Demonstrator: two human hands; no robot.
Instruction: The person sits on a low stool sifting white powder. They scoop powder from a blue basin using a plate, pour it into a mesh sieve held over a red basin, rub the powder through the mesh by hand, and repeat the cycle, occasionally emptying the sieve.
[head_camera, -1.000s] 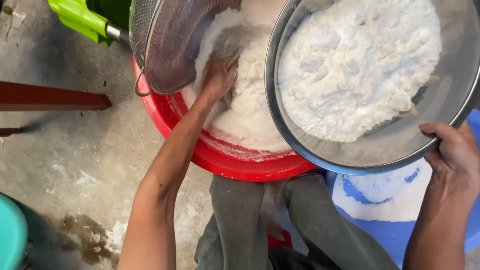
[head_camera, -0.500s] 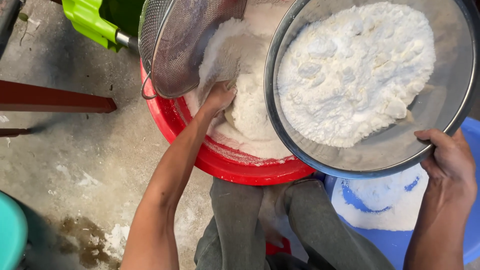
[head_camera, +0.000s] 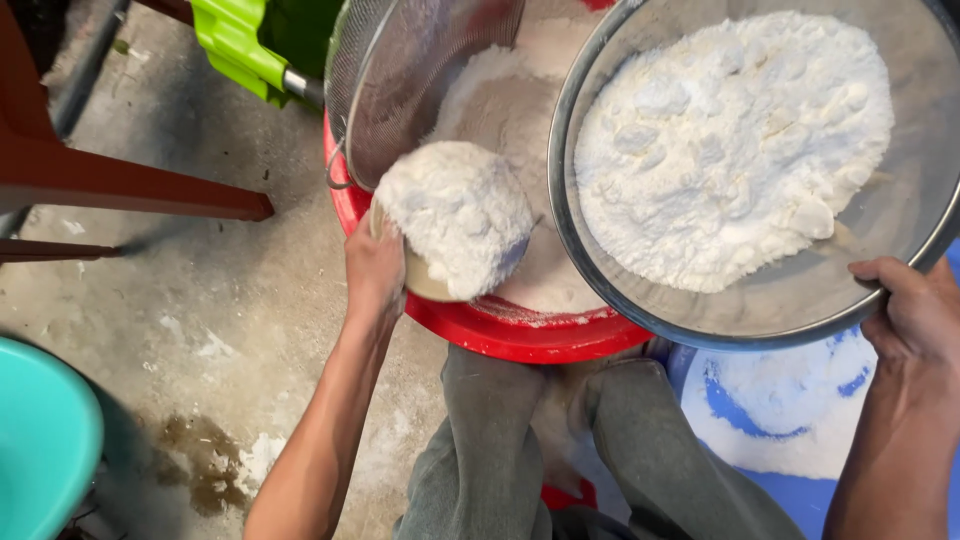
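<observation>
The left hand (head_camera: 375, 268) is closed around a small bowl (head_camera: 455, 235) heaped with white flour, gripping it at its near-left side and holding it above the near rim of the red basin (head_camera: 480, 330). The right hand (head_camera: 915, 310) is clamped on the lower right rim of a wide round metal sieve (head_camera: 900, 230), thumb over the edge, with a broad mound of flour (head_camera: 730, 145) lying across its mesh. The two hands are well apart, the bowl just left of the sieve's rim without clearly touching it. Behind the bowl a smaller wire strainer (head_camera: 420, 80) leans against the basin's far-left side, its mesh dusted, and more flour fills the basin beneath both. The sieve overhangs the basin's right edge and a blue tub (head_camera: 790, 410) dusted with flour below it. The person's grey-trousered knees (head_camera: 560, 450) press close against the basin's near side, leaving little room there. To the left the concrete floor (head_camera: 200, 320) is open, bounded by red furniture legs (head_camera: 130, 185), a green plastic piece (head_camera: 245, 45) and a teal tub (head_camera: 45, 450) at the lower left corner.
</observation>
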